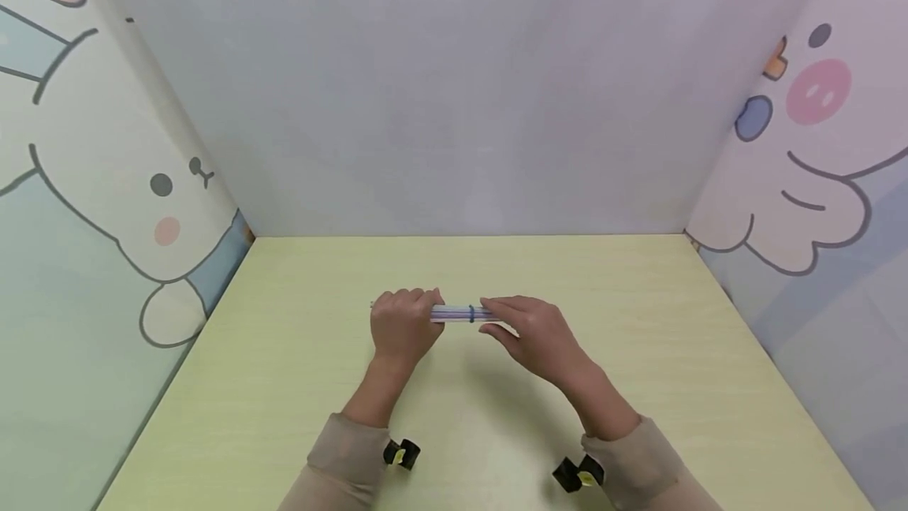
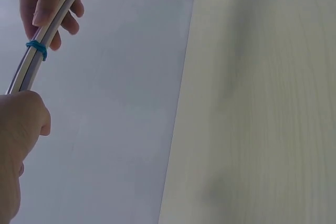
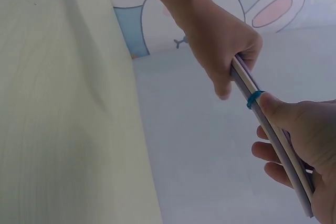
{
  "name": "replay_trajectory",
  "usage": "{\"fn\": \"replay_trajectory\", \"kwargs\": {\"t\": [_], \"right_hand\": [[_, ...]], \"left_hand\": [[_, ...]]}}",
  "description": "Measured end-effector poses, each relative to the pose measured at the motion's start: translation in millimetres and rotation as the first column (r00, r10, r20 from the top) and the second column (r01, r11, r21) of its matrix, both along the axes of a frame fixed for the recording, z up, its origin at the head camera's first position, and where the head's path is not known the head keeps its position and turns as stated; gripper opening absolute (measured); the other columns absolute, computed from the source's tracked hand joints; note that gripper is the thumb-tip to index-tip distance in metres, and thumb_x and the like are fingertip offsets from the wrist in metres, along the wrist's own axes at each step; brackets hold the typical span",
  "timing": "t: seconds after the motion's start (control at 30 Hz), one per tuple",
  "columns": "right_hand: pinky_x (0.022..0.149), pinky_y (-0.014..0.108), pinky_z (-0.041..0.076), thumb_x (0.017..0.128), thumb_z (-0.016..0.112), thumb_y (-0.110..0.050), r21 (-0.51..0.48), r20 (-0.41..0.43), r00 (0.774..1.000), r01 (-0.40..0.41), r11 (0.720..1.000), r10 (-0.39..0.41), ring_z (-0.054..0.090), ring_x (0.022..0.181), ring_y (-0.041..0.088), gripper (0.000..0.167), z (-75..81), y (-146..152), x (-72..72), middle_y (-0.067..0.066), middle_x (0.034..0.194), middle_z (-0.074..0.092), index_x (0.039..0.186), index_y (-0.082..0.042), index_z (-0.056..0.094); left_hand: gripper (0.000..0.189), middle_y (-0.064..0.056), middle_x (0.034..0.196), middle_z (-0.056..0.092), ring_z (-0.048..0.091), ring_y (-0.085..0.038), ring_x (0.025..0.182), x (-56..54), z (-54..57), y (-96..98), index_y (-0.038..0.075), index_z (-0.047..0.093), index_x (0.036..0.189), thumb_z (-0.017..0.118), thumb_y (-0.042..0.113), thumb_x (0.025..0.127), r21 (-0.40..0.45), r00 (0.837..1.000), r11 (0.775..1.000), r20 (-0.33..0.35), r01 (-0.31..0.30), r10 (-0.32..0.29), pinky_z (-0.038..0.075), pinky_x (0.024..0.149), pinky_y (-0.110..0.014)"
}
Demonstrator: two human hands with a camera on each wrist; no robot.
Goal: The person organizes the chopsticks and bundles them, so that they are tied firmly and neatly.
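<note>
A bundle of thin, straw-like white and purple sticks (image 1: 450, 314) is held crosswise above the table, with a blue-green band (image 3: 254, 99) round its middle. My left hand (image 1: 403, 326) grips one part of it in a fist, and a short tip pokes out beyond the knuckles. On the other side of the band, my right hand (image 1: 539, 337) holds the bundle between thumb and fingers. In the right wrist view that thumb lies right at the band, with the fingers behind the sticks. The palm hides part of the far end.
The pale yellow wooden table (image 1: 319, 266) spreads beneath both hands and bears their shadows. A plain grey wall (image 1: 468, 101) rises behind it. Side panels carry cartoon animals, a rabbit (image 1: 128, 164) on the left and a pig-nosed figure (image 1: 816, 148) on the right.
</note>
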State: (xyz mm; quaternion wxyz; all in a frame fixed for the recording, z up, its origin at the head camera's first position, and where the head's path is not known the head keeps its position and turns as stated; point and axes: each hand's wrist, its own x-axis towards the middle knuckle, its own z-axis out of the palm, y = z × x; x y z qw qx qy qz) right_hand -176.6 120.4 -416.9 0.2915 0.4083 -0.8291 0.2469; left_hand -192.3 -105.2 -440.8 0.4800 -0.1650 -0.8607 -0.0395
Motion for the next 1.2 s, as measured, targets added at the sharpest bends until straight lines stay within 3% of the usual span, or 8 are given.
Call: {"fn": "replay_trajectory", "kwargs": {"t": [0.43,0.73,0.93,1.2], "right_hand": [[0.064,0.034,0.057,0.074,0.089,-0.021,0.043,-0.094,0.994,0.051,0.998,-0.046,0.074,0.078,0.018,0.037,-1.6,-14,2.8,0.005,0.095,0.077,0.106,-0.004,0.079],[0.065,0.033,0.057,0.073,0.091,-0.027,0.025,-0.055,0.995,0.088,0.996,-0.086,0.074,0.078,0.016,0.038,-4.5,-18,3.5,0.001,0.092,0.077,0.104,-0.008,0.080],[0.062,0.033,0.056,0.069,0.092,-0.031,0.002,-0.073,0.989,0.126,0.992,-0.126,0.073,0.076,0.016,0.039,-4.9,-21,4.2,0.000,0.089,0.077,0.100,-0.010,0.081],[0.062,0.035,0.056,0.074,0.089,-0.037,0.062,-0.066,0.989,0.135,0.989,-0.131,0.074,0.078,0.017,0.046,-6.1,-20,1.9,0.001,0.095,0.078,0.110,-0.010,0.079]], "left_hand": [[0.026,0.000,0.046,0.054,0.038,-0.015,0.036,2.3,-1.4,9.7,0.010,0.060,0.053,0.076,0.013,0.073,0.010,1.000,1.000,-0.025,0.013,-0.012,0.029,0.041,-0.028],[0.024,0.000,0.048,0.057,0.042,-0.016,0.037,3.5,-3.9,12.8,0.011,0.063,0.055,0.078,0.016,0.073,-0.004,1.000,1.000,-0.008,0.011,-0.011,0.029,0.041,-0.027],[0.021,0.000,0.048,0.056,0.039,-0.015,0.037,2.1,-5.4,15.5,0.011,0.064,0.057,0.078,0.014,0.073,0.014,1.000,1.000,-0.022,0.020,-0.020,0.027,0.041,-0.027],[0.024,0.000,0.048,0.056,0.040,-0.015,0.037,1.8,-4.7,13.6,0.011,0.064,0.057,0.078,0.017,0.075,-0.009,1.000,1.000,-0.013,0.021,-0.021,0.028,0.041,-0.027]]}}
